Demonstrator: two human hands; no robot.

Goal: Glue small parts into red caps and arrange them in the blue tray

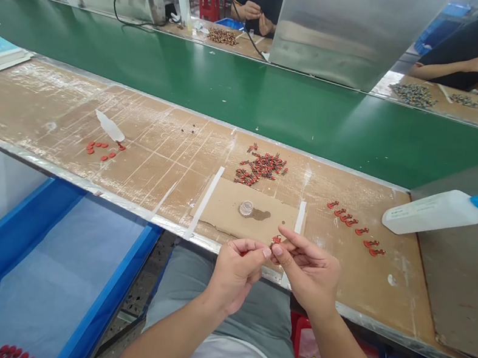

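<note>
My left hand (236,268) and my right hand (308,270) meet at the near edge of the workbench, fingertips touching. Between them is a tiny red part (276,240), pinched by my right thumb and forefinger. My left fingers are curled, with a bit of red showing in them. Just beyond lies a cardboard pad (233,214) with a small clear cap (245,208) and a dark glue spot. A heap of small red parts (262,168) lies behind it. A row of finished red pieces (354,224) lies to the right.
A white squeeze bottle with a blue nozzle (439,211) lies at the right. Red discs (100,149) and a clear bag sit at the left. A green conveyor belt (245,93) runs behind the bench; other people work beyond it. Blue bins (40,280) stand below.
</note>
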